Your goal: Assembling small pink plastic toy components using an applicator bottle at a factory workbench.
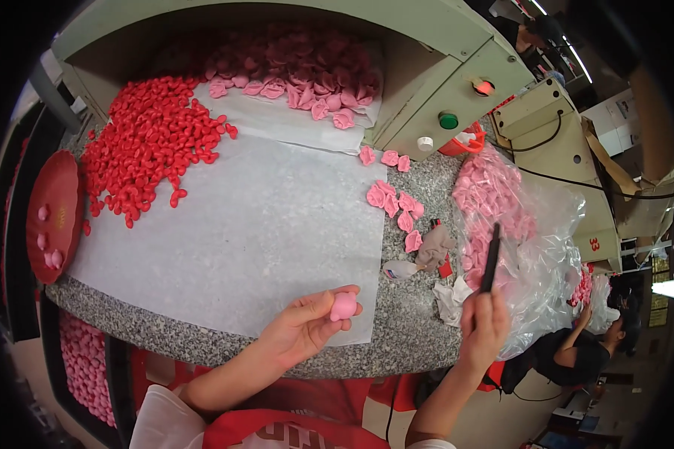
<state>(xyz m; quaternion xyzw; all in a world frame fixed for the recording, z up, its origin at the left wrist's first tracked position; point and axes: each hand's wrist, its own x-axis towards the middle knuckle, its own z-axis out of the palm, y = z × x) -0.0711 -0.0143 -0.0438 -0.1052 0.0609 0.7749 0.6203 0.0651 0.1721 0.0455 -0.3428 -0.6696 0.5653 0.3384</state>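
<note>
One rounded pink piece [344, 306] is pinched in my left hand [305, 320] above the white paper [247, 224], near its front edge; my right hand [487, 325] grips a black stick-like tool [491, 258]. The paper covers much of a speckled grey counter [408, 337]. A pale green machine housing [427, 97] stands at the back, and farther right is a co-worker [588, 361] in dark clothing.

Smooth pink piece [344, 306], glossy plastic bag [541, 280]

White short sleeves [168, 423] flank a red apron [236, 428] with lettering.
</note>
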